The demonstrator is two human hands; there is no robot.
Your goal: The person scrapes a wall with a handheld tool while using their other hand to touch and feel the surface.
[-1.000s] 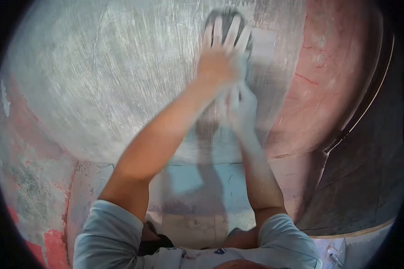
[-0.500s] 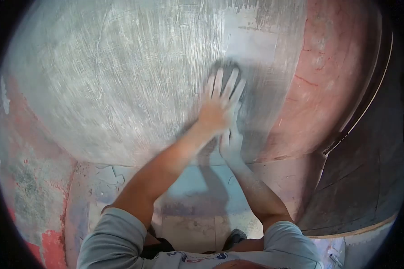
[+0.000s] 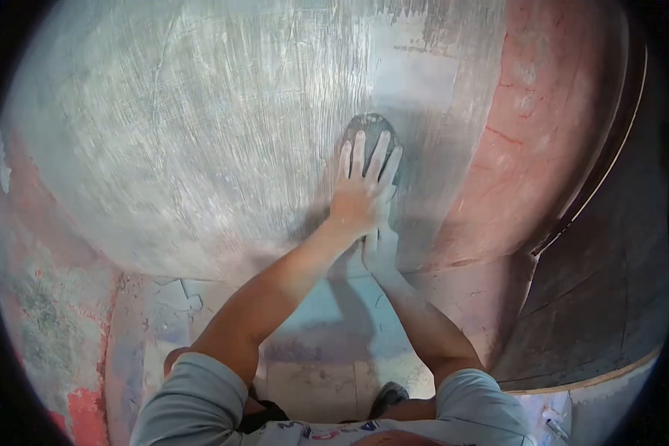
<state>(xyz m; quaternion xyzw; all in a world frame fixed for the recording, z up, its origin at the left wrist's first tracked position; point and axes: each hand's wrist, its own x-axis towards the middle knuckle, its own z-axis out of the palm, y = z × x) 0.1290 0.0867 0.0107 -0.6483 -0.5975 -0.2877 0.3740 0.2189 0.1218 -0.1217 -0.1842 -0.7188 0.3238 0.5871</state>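
Head view: left hand (image 3: 357, 199) flat, fingers spread over dark oval pad (image 3: 370, 125); right hand (image 3: 381, 251) below, grip unclear. Pad looks light, firm; best held across back.

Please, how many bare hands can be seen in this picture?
2. The left hand is spread on the dark oval pad; the right hand is just below, partly hidden behind it.

Pad (image 3: 372, 124) lies on surface (image 3: 230, 111) (left hand (image 3: 358, 199) over it)
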